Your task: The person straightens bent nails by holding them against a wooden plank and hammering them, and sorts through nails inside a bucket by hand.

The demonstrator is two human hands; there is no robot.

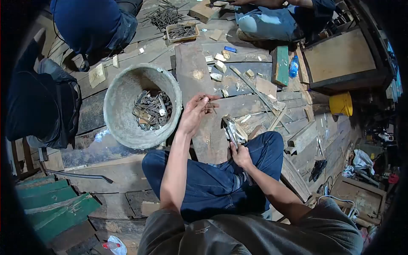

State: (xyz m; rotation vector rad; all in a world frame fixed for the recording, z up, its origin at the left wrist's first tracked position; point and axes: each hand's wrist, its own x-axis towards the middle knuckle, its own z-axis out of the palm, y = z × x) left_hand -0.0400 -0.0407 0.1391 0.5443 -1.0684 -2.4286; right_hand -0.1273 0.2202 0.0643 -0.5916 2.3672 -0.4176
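My left hand [196, 111] is raised over a wooden plank [208, 146], its fingertips pinched on a thin, dark nail [214, 108]. How many nails lie in the fingers I cannot tell. My right hand [242, 157] is closed around the handle of a hammer [231, 131], held above my crossed legs with its metal head pointing away from me. Left of my left forearm stands a large grey bucket [117, 112], with rusty metal pieces [153, 110] at its bottom.
A tray [170, 38] and a pile of nails [165, 17] lie at the far side. Wood scraps [220, 66] and long strips [253, 89] litter the floor. People sit ahead and left. Right are a wooden box [340, 57], a blue bottle [293, 66] and a yellow bucket [341, 104].
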